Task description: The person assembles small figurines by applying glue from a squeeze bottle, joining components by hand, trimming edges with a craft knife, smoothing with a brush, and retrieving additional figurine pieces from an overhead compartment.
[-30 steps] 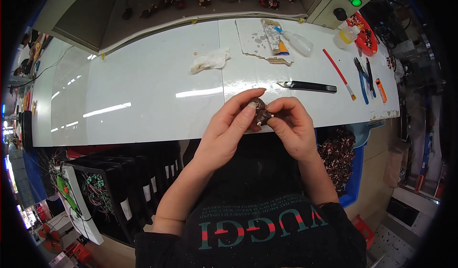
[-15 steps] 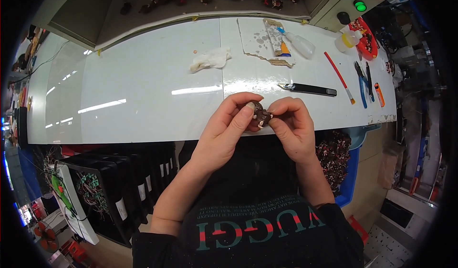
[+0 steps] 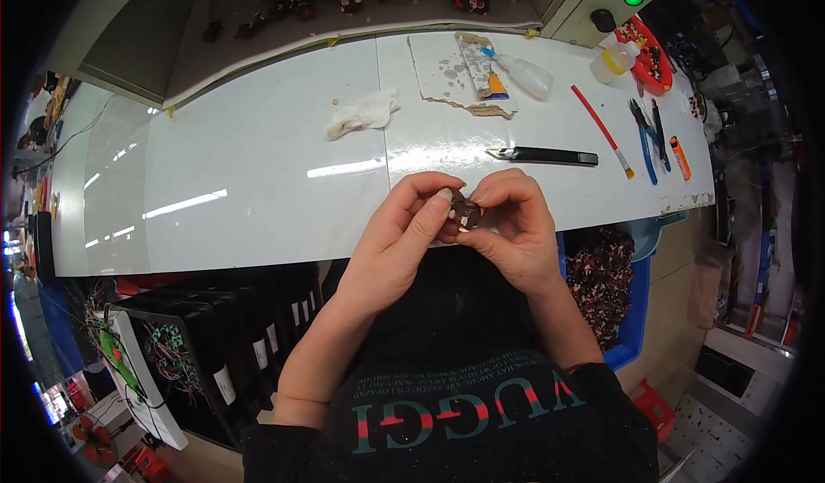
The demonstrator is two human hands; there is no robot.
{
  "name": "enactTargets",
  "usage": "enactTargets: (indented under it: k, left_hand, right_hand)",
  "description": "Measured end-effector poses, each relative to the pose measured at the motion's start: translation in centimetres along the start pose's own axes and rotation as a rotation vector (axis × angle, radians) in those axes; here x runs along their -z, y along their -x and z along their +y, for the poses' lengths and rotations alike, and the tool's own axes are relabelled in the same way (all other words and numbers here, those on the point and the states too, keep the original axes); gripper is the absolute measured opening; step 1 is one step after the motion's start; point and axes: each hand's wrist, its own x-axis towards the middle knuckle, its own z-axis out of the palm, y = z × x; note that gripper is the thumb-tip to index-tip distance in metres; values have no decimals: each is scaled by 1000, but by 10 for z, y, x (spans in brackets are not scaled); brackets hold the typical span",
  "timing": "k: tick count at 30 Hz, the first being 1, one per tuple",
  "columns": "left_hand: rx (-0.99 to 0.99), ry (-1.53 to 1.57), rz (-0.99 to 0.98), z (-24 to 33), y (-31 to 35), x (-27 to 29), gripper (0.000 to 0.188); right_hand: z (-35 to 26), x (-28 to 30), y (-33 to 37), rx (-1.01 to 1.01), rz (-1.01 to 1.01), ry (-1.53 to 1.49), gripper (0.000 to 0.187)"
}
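A: What's nearest the camera?

B: 2 hands meet at the table's near edge. The left hand (image 3: 404, 234) and right hand (image 3: 511, 229) pinch 1 small dark part (image 3: 465, 212) between fingertips, apparently raised for a close look.

A: And beyond?

B: On the white table (image 3: 258, 165), a black utility knife (image 3: 543, 155) lies within reach; farther off, a crumpled cloth (image 3: 363, 113), a squeeze bottle (image 3: 522, 72) and blue pliers (image 3: 643, 135).

left hand (image 3: 400, 242), right hand (image 3: 516, 229), small brown part (image 3: 465, 212)
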Motion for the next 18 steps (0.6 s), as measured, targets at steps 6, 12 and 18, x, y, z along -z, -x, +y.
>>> enactTargets:
  k: [6, 12, 18]
  left_hand:
    - [3, -32, -4, -1, 0, -3, 29]
    - [22, -96, -4, 4, 0, -6, 29]
    - [-9, -71, 9, 2, 1, -9, 29]
  right_hand:
    - [-2, 5, 1, -1, -8, 20, 37]
    - [-2, 4, 4, -9, 11, 27, 38]
    - [-6, -1, 5, 26, 39, 67, 39]
